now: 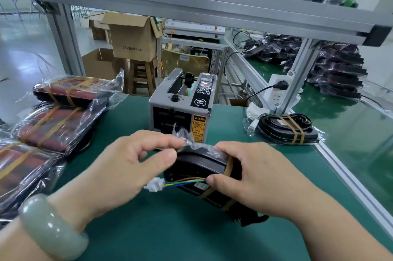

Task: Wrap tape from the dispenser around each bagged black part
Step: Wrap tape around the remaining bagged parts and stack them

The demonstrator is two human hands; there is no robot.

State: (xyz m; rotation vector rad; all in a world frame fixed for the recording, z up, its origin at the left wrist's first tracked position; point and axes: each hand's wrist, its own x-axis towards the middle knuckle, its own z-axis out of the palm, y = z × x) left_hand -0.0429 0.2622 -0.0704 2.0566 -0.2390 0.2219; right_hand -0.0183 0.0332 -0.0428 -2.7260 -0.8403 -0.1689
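Observation:
A bagged black part (197, 167) with coloured wires and a white connector (154, 184) is held above the green mat, in front of the grey tape dispenser (180, 109). My right hand (251, 177) grips the part's right side, where brown tape bands cross it. My left hand (131, 165) pinches the clear bag's loose end at the part's top left. A taped black part (289, 128) lies to the right of the dispenser.
Several taped bagged parts (57, 124) are stacked at the left of the green mat (170, 228). An aluminium frame post (297, 82) and white power socket (277, 90) stand at right. Beyond lie piles of bagged parts (338, 69), cardboard boxes (131, 37) and a wooden stool.

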